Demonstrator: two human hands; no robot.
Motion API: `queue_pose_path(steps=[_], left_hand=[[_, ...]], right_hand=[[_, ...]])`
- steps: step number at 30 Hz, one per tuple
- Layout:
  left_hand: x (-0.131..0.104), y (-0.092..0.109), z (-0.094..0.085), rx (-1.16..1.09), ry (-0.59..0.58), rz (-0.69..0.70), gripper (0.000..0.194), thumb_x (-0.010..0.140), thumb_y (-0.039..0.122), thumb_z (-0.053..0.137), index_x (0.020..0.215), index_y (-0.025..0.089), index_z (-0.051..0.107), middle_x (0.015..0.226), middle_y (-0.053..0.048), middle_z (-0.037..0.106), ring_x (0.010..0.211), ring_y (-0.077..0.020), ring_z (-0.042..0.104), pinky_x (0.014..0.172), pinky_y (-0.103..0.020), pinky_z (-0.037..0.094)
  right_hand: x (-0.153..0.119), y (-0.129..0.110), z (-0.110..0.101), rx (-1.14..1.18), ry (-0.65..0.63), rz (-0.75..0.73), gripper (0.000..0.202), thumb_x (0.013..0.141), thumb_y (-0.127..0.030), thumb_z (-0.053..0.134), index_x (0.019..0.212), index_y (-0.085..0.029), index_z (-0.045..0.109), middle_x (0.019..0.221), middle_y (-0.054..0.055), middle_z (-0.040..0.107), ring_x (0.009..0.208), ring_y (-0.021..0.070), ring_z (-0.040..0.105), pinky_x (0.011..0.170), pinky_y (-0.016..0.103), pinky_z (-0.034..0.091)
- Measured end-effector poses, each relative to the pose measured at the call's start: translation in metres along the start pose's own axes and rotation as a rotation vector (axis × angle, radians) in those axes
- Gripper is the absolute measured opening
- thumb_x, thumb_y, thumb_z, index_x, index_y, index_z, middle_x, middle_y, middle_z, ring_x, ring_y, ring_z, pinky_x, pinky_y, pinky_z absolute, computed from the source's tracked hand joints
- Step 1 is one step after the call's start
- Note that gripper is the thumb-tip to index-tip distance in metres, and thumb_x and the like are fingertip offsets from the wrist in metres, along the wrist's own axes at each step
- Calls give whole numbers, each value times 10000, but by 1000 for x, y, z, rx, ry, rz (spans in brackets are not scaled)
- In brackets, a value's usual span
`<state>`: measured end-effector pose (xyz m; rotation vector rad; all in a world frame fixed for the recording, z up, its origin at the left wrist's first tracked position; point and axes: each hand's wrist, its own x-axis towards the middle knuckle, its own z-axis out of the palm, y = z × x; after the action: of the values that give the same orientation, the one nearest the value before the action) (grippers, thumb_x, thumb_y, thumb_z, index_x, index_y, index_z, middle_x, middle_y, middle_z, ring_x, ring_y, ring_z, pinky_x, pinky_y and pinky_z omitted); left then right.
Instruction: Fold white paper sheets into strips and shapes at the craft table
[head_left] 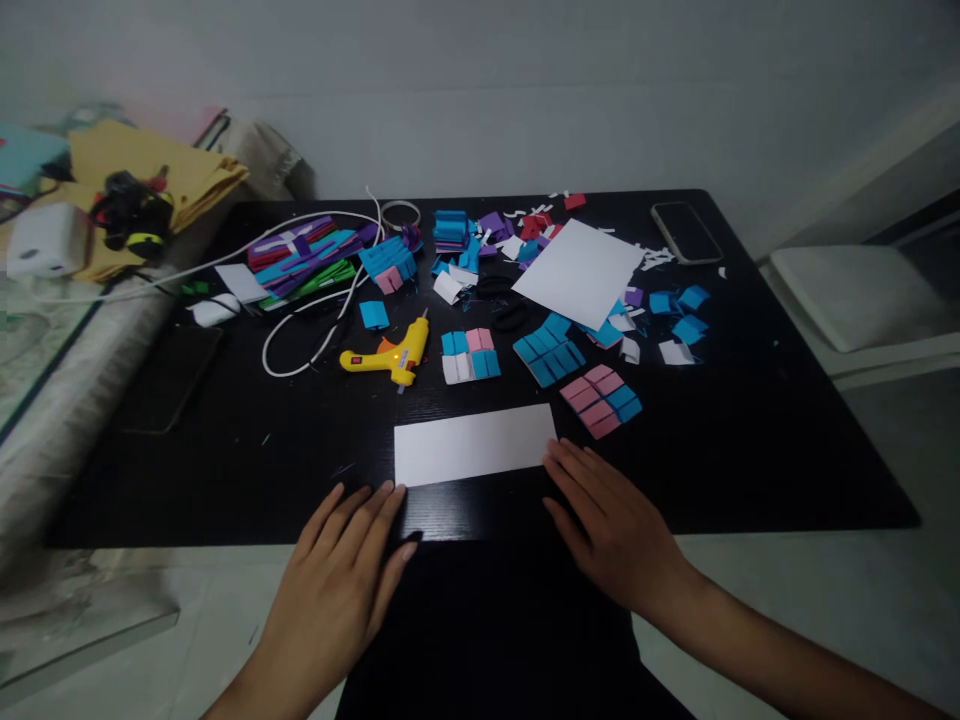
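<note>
Black table (pixel 757 440), blank white paper strip (pixel 474 445), each hand (pixel 349 545) open, holding nothing.

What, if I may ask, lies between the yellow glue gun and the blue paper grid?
Between the yellow glue gun and the blue paper grid lies a white, pink and blue paper grid, as the head view shows.

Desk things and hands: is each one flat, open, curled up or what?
White strip: flat
Left hand: open
Right hand: open, touching the strip
Glue gun: lying down
Big white sheet: unfolded
Cable: looped loosely
Right-side phone: screen dark
</note>
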<state>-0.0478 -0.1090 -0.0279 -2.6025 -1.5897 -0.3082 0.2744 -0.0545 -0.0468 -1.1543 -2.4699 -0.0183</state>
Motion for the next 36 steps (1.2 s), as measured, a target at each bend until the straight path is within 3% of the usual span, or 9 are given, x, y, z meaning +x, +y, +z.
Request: queue_pose_path(steps=[3,6,10,13,18,24,31,36], left_hand=[[3,-1,-1,-36,26,-11,457,1045,369,539,1396,82,594,1283,-153,725,1194,-314,677,1150,-548,442],[8,-2,0,-95,59,-8,392,1041,330,553,1350,98,616,1296,-156,716,1257,-322,656,1139,-554,480],[12,-4,3,-137,73,18,311,1037,288,561,1275,103,638,1293,-164,718,1255,-325,664,1092,-554,533],[10,-8,5,-127,85,33,311,1035,269,566,1287,98,625,1265,-166,729,1211,-315,685,1082,-559,538],[7,-16,4,-183,37,39,337,1021,270,592,1318,112,598,1265,-160,719,1208,-301,679,1099,-559,528],[11,-23,8,-231,54,49,271,1023,249,574,1270,149,618,1231,-137,718,1190,-282,681,1059,-523,565],[8,-24,14,-154,26,83,450,1018,204,557,1467,178,543,1304,-140,677,1243,-305,643,1037,-546,569],[10,-22,11,-169,56,69,425,1016,181,565,1441,169,566,1275,-136,680,1206,-290,655,1032,-540,571]], right_hand=[[7,-4,2,27,56,22,341,1002,-149,616,1315,-18,642,1330,226,701,1312,337,637,1058,521,598],[25,-24,5,88,131,72,279,972,-136,619,1224,-42,692,1256,221,707,1287,363,619,1073,562,565],[49,-64,16,291,39,-38,331,987,-159,579,1295,-75,666,1312,171,690,1263,303,624,1109,443,543],[54,-81,27,348,-28,-70,379,1028,-245,554,1338,-42,631,1328,159,701,1261,284,627,1139,411,510],[44,-74,30,396,-108,-30,417,1074,-231,484,1467,-100,532,1439,97,662,1374,213,569,1243,406,385],[51,-79,32,406,-51,-76,409,1069,-304,512,1410,-90,587,1477,106,630,1425,236,512,1280,399,324],[56,-86,40,398,-102,-52,448,1089,-338,479,1457,-90,539,1486,103,627,1422,225,522,1268,409,354],[50,-59,28,351,-59,-1,403,1073,-278,490,1419,-89,571,1428,118,670,1380,236,576,1231,443,418]])
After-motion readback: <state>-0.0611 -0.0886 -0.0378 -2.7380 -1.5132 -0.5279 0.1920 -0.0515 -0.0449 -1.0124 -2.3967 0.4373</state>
